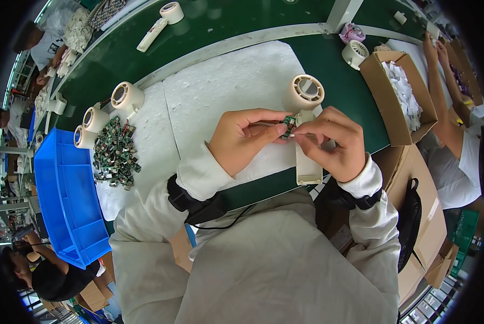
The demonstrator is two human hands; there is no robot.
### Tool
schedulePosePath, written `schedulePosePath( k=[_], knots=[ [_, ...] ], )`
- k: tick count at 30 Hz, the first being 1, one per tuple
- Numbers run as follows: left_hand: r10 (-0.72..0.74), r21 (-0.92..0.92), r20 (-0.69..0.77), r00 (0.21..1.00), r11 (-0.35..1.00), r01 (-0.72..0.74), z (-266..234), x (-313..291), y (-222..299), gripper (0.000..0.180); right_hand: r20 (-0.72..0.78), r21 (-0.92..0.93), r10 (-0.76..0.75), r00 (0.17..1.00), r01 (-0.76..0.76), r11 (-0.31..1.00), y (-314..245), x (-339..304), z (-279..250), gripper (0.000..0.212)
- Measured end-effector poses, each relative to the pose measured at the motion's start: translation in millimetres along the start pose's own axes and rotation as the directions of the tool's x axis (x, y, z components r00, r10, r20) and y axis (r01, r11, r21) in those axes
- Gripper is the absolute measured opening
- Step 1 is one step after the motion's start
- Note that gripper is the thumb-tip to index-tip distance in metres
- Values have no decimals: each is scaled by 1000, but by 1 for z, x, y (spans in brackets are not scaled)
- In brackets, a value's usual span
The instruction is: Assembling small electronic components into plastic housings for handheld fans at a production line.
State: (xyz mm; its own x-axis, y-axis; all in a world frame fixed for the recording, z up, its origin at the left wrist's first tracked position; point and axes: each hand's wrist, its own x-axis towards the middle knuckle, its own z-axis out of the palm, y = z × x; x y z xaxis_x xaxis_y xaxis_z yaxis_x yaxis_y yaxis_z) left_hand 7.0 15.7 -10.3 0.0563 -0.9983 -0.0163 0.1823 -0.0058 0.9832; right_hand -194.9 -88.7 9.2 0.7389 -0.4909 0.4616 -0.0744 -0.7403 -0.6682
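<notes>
Between the thumb and fingers of my left hand (247,137) is a small green circuit board (289,123). My right hand (336,141) closes its thumb and forefinger at the board's edge, on a tiny whitish piece too small to name. Under both hands lies a cream handheld fan with a round slotted head (305,90) and a long open handle shell (309,168). Part of the fan between head and handle is hidden by my fingers.
A white foam sheet (225,70) covers the green table. Left are a pile of circuit boards (115,154), several fan heads (127,97) and a blue divided bin (63,183). A cardboard box (379,89) with white pieces stands right. Other people work on both sides.
</notes>
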Motion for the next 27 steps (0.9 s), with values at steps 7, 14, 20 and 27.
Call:
schedulePosePath(
  k=[7, 14, 20, 27],
  knots=[
    [98, 68, 1, 995, 993, -98, 4, -2, -1, 27, -67, -81, 101, 993, -106, 991, 2, 1, 3, 17],
    [196, 244, -6, 981, 951, -188, 4, -1, 5, 27, -146, -79, 39, 989, -51, 996, 3, 4, 8, 13],
    [309, 471, -20, 951, 842, -264, 15, -4, 10, 29, -307, -42, 39, 951, -55, 998, -4, 2, 16, 13],
    [527, 699, -38, 849, 621, -355, 35, -8, 8, 28, -343, 206, 304, 889, -244, 948, -21, -7, 27, 10]
  ],
)
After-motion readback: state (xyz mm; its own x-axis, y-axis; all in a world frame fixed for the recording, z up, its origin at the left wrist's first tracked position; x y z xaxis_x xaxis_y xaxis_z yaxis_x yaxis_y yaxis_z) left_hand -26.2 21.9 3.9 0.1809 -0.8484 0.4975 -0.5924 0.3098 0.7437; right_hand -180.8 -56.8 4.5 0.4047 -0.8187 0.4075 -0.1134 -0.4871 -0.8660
